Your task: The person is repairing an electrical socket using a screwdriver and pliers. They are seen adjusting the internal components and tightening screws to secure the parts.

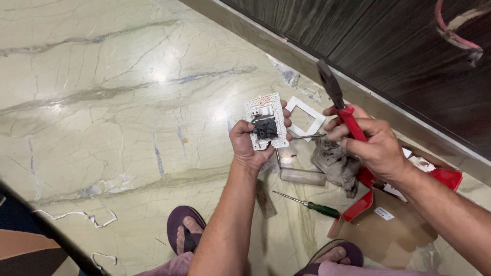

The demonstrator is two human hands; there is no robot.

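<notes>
Hands over a marble floor (pixel 102 102): we grip a white switch plate (pixel 266 121) in our left hand (pixel 250 145), fingers closed round its lower edge, dark socket module facing up. Our right hand (pixel 371 145), just beside it, is clenched on red-handled pliers (pixel 341 105) and seems to pinch a thin screwdriver (pixel 307 136) toward the plate. Juggling two tools, the tip may slip into our left fingers. A green-handled screwdriver (pixel 312 204) lies below, near our sandalled feet.

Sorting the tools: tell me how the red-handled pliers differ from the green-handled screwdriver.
The red-handled pliers are held up in the right hand; the green-handled screwdriver lies flat on the marble floor. The pliers are thick with dark heavy jaws; the screwdriver is slim with a thin shaft. Both have coloured handles.
</notes>
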